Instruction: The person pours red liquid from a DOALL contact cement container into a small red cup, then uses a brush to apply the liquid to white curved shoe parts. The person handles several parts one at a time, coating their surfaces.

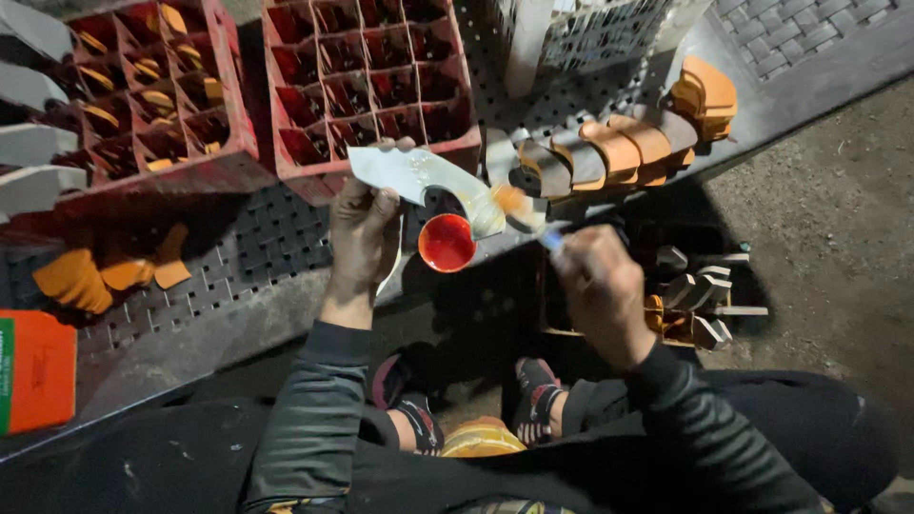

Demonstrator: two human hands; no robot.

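Shoe-sole piece, pale and curved, is being held up near the middle, above a small red cup, by the left hand, fingers pinched on its left end. Its right tip is being coated by a brush gripped in the closed right hand. Coated orange pieces are lying far right; apparently uncoated pale ones are waiting far left.

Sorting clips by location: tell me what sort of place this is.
Probably a small shoe-parts workshop: curved pale sole-like piece being glue-brushed, red plastic compartment crates, row of orange curved pieces on perforated metal bench.
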